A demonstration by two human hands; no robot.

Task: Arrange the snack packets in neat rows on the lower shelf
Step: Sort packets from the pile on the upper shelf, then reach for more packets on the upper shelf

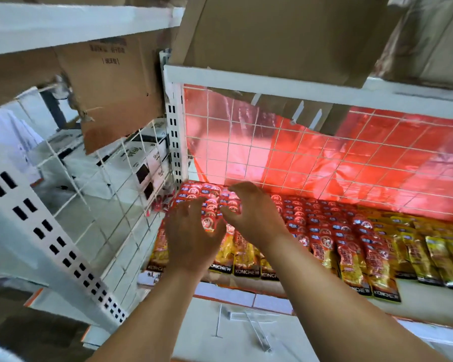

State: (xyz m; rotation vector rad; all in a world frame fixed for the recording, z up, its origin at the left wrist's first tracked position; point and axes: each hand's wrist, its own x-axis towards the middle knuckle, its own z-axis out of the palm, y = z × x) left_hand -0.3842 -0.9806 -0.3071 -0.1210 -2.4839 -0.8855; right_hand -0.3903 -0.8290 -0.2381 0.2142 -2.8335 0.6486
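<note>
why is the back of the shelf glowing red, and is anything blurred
Head view: light seems to pass through the red plastic sheet behind the wire grid, tinting the rear packets pink; the left hand shows motion-smeared fingers; the wide-angle lens skews the white upright.

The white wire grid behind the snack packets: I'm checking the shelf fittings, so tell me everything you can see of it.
The wire grid is a panel of thin white-coated wire in square cells, seemingly metal and undamaged. It stands upright along the back of the shelf, between a slotted white post on its left and a white rail above. Red plastic sheet glows through it. The rearmost snack packets lie at its foot; whether they touch it is unclear.
</note>
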